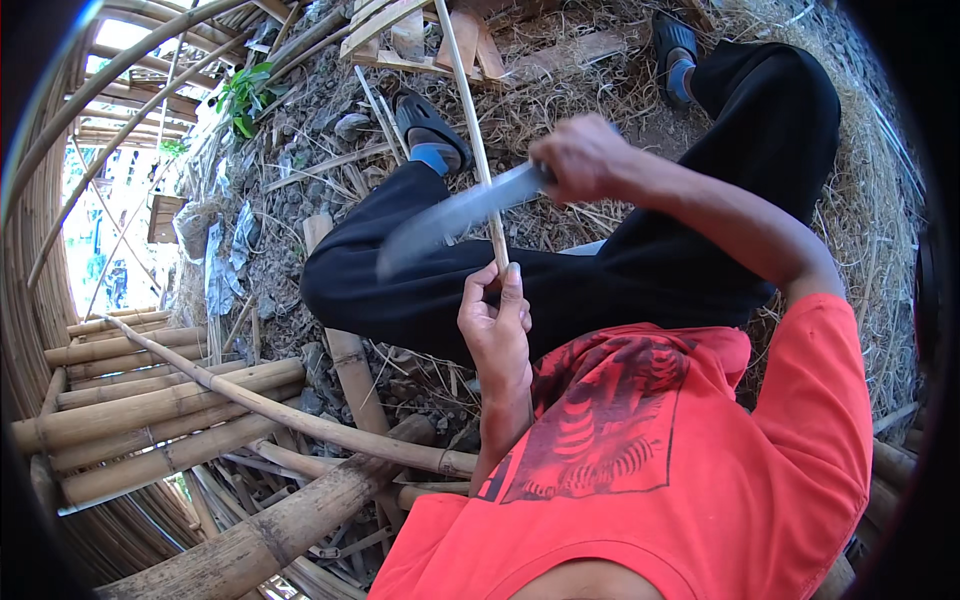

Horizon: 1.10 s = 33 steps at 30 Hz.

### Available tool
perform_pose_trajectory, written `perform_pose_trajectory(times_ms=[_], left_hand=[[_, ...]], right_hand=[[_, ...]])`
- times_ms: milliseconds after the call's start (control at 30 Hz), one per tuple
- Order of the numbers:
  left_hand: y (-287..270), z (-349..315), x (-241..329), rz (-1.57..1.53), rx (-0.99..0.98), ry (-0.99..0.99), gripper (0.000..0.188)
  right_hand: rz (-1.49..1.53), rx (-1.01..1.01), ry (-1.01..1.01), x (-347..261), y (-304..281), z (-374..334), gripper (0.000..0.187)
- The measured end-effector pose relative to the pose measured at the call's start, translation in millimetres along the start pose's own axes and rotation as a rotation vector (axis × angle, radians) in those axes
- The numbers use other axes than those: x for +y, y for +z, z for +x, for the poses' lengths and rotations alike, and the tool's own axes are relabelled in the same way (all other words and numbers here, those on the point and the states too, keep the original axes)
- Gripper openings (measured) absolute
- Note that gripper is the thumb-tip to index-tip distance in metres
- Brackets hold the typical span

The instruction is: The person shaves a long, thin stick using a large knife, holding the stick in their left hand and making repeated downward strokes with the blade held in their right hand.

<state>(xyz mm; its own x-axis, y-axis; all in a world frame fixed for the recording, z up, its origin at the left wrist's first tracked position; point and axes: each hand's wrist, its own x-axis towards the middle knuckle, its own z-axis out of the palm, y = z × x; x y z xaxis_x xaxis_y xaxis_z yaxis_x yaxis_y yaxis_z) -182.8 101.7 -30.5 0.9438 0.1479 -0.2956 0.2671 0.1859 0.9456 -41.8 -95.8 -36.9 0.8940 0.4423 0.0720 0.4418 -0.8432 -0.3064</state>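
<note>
My left hand pinches the near end of a long, thin bamboo strip between thumb and fingers. The strip points away from me, over my lap and up to the wooden pieces at the top. In my right hand is the dark handle of a large knife, the fingers wrapped round it. Its broad grey blade lies across the strip above my left hand, pointing left over my thigh, and is slightly blurred. Whether the edge touches the strip I cannot tell.
Flat wooden pieces lie beyond my feet. Bamboo poles form a slatted platform at left, with a thick pole at lower left. Dry shavings and stones cover the ground. A green plant grows at upper left.
</note>
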Motion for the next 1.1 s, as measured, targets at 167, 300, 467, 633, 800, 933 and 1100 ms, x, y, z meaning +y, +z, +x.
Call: perform_pose_trajectory(times_ms=[167, 300, 467, 633, 800, 933, 1100], left_hand=[[6, -3, -5, -0.065, -0.078, -0.027, 0.017], [6, -1, -2, -0.080, -0.097, -0.024, 0.016], [-3, 4, -2, -0.083, -0.063, -0.061, 0.012], [0, -5, 6, -0.010, -0.072, -0.012, 0.014], [5, -10, 10, -0.065, -0.139, -0.072, 0.018], [0, -12, 10, -0.104, -0.168, -0.083, 0.020], [-4, 1, 10, -0.048, -0.078, -0.109, 0.021]], right_hand=[[0.518, 0.145, 0.393, 63, -12, 38, 0.028], [0.728, 0.211, 0.296, 67, -1, 34, 0.026], [0.028, 0.089, -0.270, 15, 9, -3, 0.011], [0.176, 0.114, -0.051, 34, 0, 17, 0.014], [0.759, 0.217, 0.582, 128, -6, 55, 0.040], [1.100, 0.301, 0.548, 99, 5, 50, 0.035], [0.336, 0.361, -0.362, 30, -6, 9, 0.014]])
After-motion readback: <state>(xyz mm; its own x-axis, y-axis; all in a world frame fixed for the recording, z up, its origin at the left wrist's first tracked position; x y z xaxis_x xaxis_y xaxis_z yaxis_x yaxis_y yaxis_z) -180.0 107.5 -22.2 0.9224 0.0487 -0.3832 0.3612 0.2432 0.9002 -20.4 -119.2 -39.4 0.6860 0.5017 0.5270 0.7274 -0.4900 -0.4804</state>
